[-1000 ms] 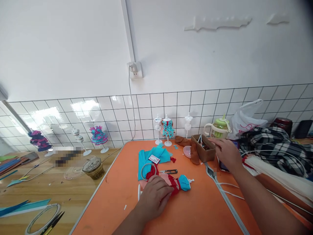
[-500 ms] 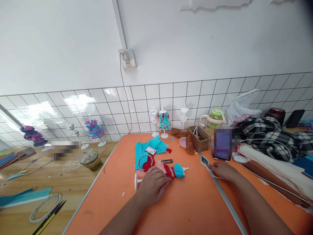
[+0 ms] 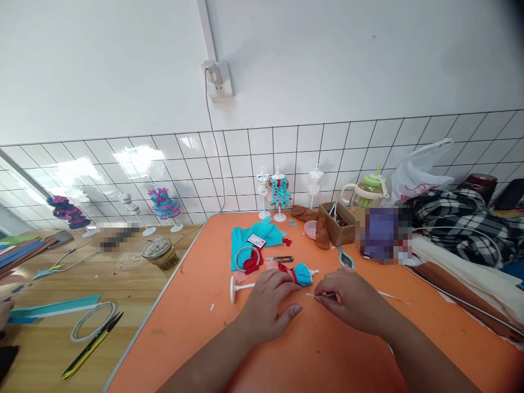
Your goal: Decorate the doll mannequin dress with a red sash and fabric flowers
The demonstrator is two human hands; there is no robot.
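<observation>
Fine print on the white card (image 3: 256, 240), lying on the blue cloth (image 3: 241, 245), was too small to read! Pink marking on the plastic bag (image 3: 420, 173), far right, was unclear too. Mid-worktop (image 3: 196, 327), the dressed mannequin (image 3: 303, 274) lay sideways; the left hand (image 3: 268, 303) covered its lower part, thumb apart, grip impossible to tell. Just right, the right hand's (image 3: 347, 297) fingers pinched a pale strip (image 3: 310, 295)!
</observation>
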